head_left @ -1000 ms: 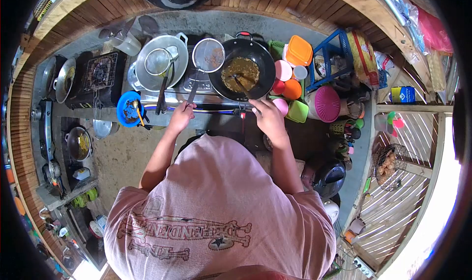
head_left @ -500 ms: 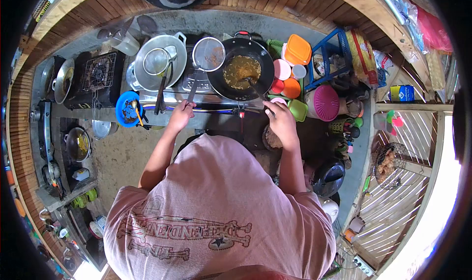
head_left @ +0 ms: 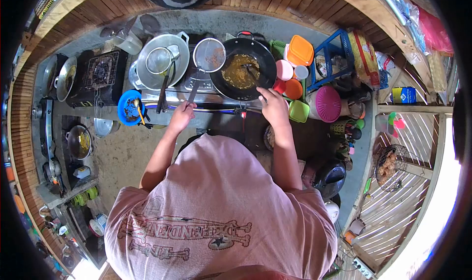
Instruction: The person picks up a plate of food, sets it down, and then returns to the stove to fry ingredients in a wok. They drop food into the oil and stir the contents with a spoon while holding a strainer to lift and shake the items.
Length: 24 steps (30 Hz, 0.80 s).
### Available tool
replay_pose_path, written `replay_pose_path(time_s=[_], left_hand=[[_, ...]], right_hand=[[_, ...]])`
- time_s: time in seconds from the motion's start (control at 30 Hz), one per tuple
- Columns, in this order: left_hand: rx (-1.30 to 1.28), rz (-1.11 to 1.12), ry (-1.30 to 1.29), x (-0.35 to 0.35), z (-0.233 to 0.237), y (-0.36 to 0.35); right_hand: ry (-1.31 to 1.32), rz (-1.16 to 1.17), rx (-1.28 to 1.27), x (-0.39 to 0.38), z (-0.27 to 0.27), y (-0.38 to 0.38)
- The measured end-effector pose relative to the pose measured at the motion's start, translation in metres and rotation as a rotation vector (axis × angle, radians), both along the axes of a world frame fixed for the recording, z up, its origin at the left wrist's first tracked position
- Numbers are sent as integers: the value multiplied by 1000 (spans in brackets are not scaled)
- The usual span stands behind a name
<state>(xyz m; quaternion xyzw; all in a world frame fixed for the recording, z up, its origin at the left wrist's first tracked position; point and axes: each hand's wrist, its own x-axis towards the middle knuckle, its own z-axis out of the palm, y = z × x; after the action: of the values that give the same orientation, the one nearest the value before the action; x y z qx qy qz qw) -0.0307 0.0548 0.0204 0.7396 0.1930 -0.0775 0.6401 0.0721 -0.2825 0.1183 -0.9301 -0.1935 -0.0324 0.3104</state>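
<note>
My left hand [head_left: 183, 116] is closed around the long handle of a round mesh strainer [head_left: 209, 55], which is held level just left of the wok with small brown bits in it. The black wok [head_left: 265, 81] sits on the stove and holds yellowish oil [head_left: 236, 78] with pale shredded pieces in it. My right hand [head_left: 273, 106], by the wok's near right edge, grips a dark-handled cooking spatula [head_left: 252, 72]. Its head is down in the oil and partly hidden.
Left of the strainer stands a large aluminium pot [head_left: 183, 66] with another strainer [head_left: 159, 61] across it. Nearby are a blue bowl [head_left: 123, 110] and a grill rack [head_left: 101, 68]. Right of the wok are plastic containers [head_left: 300, 51], a pink lid [head_left: 328, 104] and a blue rack [head_left: 346, 49].
My right hand has moved forward and slightly left, pushing the spatula farther across the wok. The pieces in the oil have shifted. My left hand and strainer stay nearly still.
</note>
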Motion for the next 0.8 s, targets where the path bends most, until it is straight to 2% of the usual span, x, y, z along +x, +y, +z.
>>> replay_pose_path(time_s=[0.4,0.67,0.8], left_hand=[[-14,-5,25,2,-4,1],[4,-33,31,5,5,1],[18,-35,36,5,11,-1]], right_hand=[[47,134,106,-39,5,4],[88,-36,29,-42,18,-21],[4,-68,16,-26,0,-31]])
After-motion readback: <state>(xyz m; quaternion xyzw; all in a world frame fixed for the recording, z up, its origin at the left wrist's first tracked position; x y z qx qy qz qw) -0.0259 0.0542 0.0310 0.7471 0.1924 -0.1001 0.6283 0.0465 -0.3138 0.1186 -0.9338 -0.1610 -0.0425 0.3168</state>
